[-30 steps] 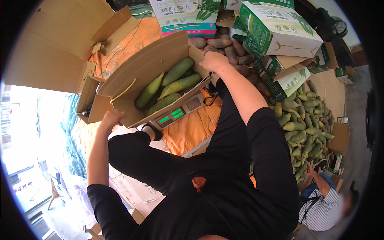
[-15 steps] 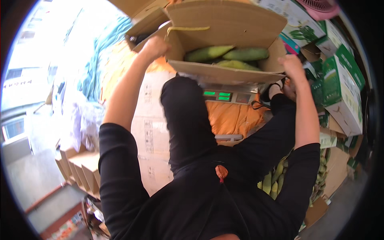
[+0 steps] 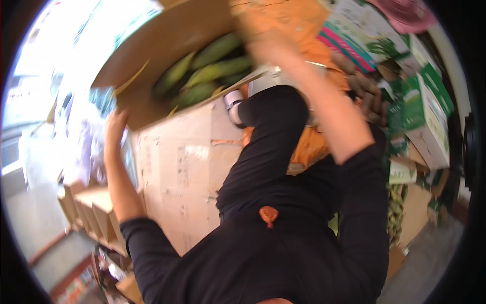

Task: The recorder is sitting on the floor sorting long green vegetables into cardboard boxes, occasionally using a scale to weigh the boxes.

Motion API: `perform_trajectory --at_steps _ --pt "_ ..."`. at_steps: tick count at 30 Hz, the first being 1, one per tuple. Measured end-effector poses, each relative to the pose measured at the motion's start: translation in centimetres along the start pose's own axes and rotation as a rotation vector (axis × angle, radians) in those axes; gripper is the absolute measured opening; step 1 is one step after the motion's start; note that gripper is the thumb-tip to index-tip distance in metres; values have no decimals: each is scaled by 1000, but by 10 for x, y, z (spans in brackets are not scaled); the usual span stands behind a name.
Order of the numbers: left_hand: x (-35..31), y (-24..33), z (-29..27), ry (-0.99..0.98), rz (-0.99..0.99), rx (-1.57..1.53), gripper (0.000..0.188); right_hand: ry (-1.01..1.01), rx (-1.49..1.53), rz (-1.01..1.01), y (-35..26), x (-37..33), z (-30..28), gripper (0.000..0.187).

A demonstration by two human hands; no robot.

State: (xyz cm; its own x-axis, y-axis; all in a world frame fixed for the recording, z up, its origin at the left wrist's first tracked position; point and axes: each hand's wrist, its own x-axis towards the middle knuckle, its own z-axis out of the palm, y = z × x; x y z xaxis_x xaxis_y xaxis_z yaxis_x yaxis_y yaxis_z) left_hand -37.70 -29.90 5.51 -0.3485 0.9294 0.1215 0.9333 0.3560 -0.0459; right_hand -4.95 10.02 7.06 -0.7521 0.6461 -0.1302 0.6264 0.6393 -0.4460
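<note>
An open cardboard box (image 3: 169,38) is tilted toward me at the upper left, its flaps spread. Several long green vegetables (image 3: 215,50) lie inside it; their exact kind I cannot tell. My left hand (image 3: 117,123) is closed on the box's near left side. At the opposite side of the box my right hand (image 3: 271,48) grips near the edge, blurred by motion, its fingers hard to make out. Below the box sits a large taped carton (image 3: 177,164) beside my leg. Part of a scale (image 3: 271,81) shows behind my knee.
Orange cloth (image 3: 288,20) spreads at the top. Green and white cartons (image 3: 428,119) crowd the right, near a heap of brown roots (image 3: 367,93). At the left stand a divided cardboard box (image 3: 96,207) and thin plastic bags (image 3: 83,147).
Both hands have carried the box from above the scale leftward, over the taped carton, turning and tilting it on the way. My knee has swung right, and the scale's lit display no longer shows.
</note>
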Motion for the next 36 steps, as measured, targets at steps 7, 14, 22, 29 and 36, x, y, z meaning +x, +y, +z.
perform_trajectory --at_steps 7,14,22,29,36 --pt "-184 -54 72 -302 -671 -354 33 -110 180 3 -83 -49 175 17" --pt "-226 -76 105 -340 -591 -331 29 -685 -194 -302 -147 -137 295 23" --pt "-181 -52 111 -56 -550 -461 26 -316 152 -419 -146 -90 170 31" --pt "-102 -31 91 215 -461 -559 24 475 955 -169 18 -79 14 16" --pt "-17 44 27 490 -416 -637 22 1155 1300 498 225 -214 -87 40"
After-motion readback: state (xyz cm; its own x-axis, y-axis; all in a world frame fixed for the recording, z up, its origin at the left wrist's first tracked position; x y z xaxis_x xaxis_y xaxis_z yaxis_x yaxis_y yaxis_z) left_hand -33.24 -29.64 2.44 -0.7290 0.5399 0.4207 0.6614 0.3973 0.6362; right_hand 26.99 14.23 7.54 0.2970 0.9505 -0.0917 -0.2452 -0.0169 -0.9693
